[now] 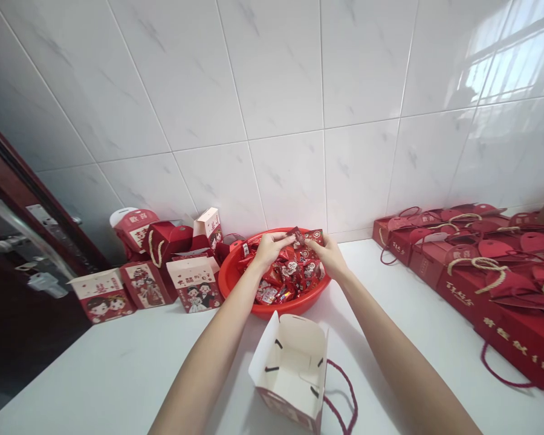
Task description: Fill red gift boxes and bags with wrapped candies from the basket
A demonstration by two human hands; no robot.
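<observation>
Open box (294, 365) set nearest, on table (145, 362); at left, printed boxes (198, 287) grouped by wall (285, 175); red packets (292, 269) heaped in basin (290, 309), one pinched by left hand (271, 248), another by right hand (329, 254); red boxes (465, 290) packed together at far right

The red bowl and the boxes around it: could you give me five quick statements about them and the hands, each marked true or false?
1. The left hand and the right hand both touch red packets. True.
2. The open box stands between the bowl and the wall. False: the open box stands on the near side of the red bowl, between the forearms.
3. Some red boxes at the right have beige rope handles. True.
4. The open box's cord is green. False: the cord is dark red.
5. The wall is tiled. True.
</observation>
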